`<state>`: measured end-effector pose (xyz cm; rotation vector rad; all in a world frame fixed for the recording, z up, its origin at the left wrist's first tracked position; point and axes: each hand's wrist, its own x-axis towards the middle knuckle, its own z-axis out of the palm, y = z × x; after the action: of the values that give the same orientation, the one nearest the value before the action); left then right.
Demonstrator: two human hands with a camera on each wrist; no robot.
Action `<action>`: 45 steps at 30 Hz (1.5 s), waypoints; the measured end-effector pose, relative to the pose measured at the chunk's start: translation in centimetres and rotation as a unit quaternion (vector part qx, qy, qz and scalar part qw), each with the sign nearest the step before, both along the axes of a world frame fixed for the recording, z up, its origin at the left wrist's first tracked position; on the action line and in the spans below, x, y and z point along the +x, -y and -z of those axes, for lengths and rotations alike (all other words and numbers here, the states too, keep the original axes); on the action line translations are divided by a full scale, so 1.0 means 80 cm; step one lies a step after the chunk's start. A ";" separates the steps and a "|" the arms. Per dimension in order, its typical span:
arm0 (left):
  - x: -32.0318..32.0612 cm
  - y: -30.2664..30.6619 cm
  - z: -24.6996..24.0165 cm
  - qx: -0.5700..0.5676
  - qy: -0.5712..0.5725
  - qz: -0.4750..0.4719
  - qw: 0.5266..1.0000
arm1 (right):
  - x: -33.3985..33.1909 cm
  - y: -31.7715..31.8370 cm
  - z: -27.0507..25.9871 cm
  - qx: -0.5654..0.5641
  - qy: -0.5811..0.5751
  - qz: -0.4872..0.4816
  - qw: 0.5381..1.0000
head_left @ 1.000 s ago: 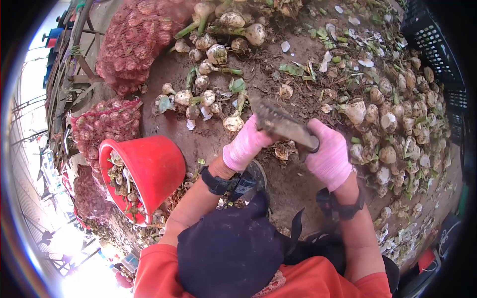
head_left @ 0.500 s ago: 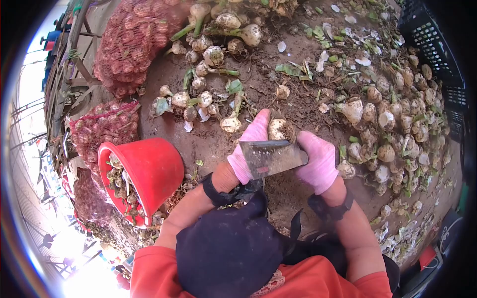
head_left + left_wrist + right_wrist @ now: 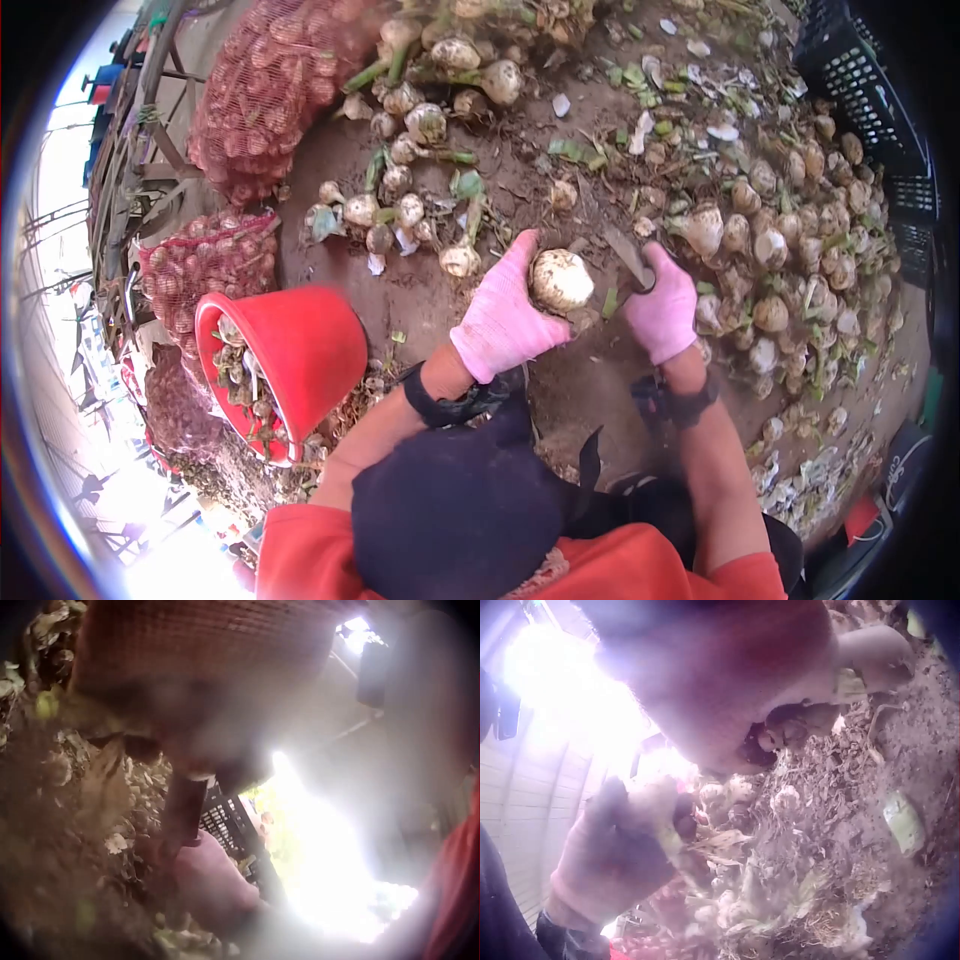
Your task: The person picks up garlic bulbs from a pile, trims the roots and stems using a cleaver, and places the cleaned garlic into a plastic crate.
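My pink-gloved left hand (image 3: 508,318) grips a large whitish garlic bulb (image 3: 562,280) between thumb and fingers, above the bare soil. My right hand (image 3: 664,312), also gloved in pink, holds a cleaver (image 3: 627,255) by its handle. Its blade points forward and left, seen nearly edge-on, just right of the bulb and apart from it. The right hand (image 3: 214,876) and the handle (image 3: 185,810) also appear in the left wrist view, blurred and glared. In the right wrist view the left hand (image 3: 615,855) is at lower left.
A red bucket (image 3: 315,340) of trimmings leans at left, beside red mesh sacks (image 3: 275,90) of bulbs. Untrimmed garlic (image 3: 455,55) with stalks lies ahead. A broad heap of bulbs (image 3: 770,315) spreads at right, near black crates (image 3: 860,70). Leaf scraps litter the soil.
The cleaver, held up between the hands and then flat with its broad face showing, has swung away rightward from the left hand. The bulb now shows clearly in the left hand's grip.
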<state>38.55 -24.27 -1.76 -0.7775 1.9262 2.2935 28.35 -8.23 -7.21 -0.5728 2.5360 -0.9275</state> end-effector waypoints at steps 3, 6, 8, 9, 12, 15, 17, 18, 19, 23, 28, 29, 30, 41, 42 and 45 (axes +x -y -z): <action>-0.008 0.012 0.006 -0.197 0.005 0.037 0.980 | 0.005 0.007 0.001 -0.002 0.027 -0.018 0.999; -0.009 0.016 0.003 -0.007 -0.020 -0.105 0.994 | 0.011 0.003 0.004 -0.029 0.035 -0.009 0.999; -0.002 0.027 0.023 -0.007 -0.056 -0.187 0.981 | 0.014 0.007 -0.004 -0.081 0.117 -0.022 0.990; 0.006 0.034 0.028 0.121 -0.041 -0.210 0.969 | 0.019 0.011 -0.010 -0.080 0.117 -0.023 0.990; 0.012 0.033 0.036 0.313 -0.012 -0.244 0.918 | 0.029 0.020 -0.021 -0.096 0.078 -0.050 0.991; 0.012 0.023 0.060 0.327 -0.010 -0.214 0.920 | 0.032 0.023 -0.018 -0.102 0.033 -0.075 0.991; 0.020 0.019 0.072 0.276 -0.024 -0.169 0.946 | 0.030 0.024 -0.021 -0.106 0.045 -0.074 0.991; 0.013 0.014 0.047 0.324 -0.014 -0.202 0.924 | 0.030 0.025 -0.022 -0.111 0.055 -0.074 0.990; 0.010 0.012 0.034 0.371 -0.005 -0.234 0.899 | 0.029 0.024 -0.022 -0.110 0.055 -0.075 0.990; 0.016 0.019 0.012 0.349 0.014 -0.201 0.915 | 0.016 -0.021 0.090 -0.128 0.108 -0.037 0.985; 0.013 0.053 0.040 0.210 0.046 -0.198 0.956 | 0.005 -0.027 0.060 -0.071 0.167 0.029 0.983; -0.001 0.060 0.061 0.325 -0.011 -0.196 0.925 | 0.006 -0.023 0.063 -0.088 0.181 0.066 0.977; -0.013 0.048 0.060 0.264 -0.083 -0.122 0.953 | 0.009 -0.021 0.069 -0.104 0.196 0.101 0.970; 0.058 0.017 0.062 -0.536 0.233 0.171 0.793 | 0.002 -0.013 0.044 -0.116 0.220 0.038 0.968; 0.066 0.013 0.078 -0.638 0.241 0.182 0.708 | 0.001 -0.012 0.045 -0.104 0.205 0.035 0.973; 0.067 0.015 0.113 -0.685 0.182 0.194 0.679 | 0.005 -0.005 0.044 -0.115 0.168 0.015 0.979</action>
<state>43.88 -25.45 -10.76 -0.5924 2.8778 0.0788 28.72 -7.83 -10.74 -0.4022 2.1573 -1.2258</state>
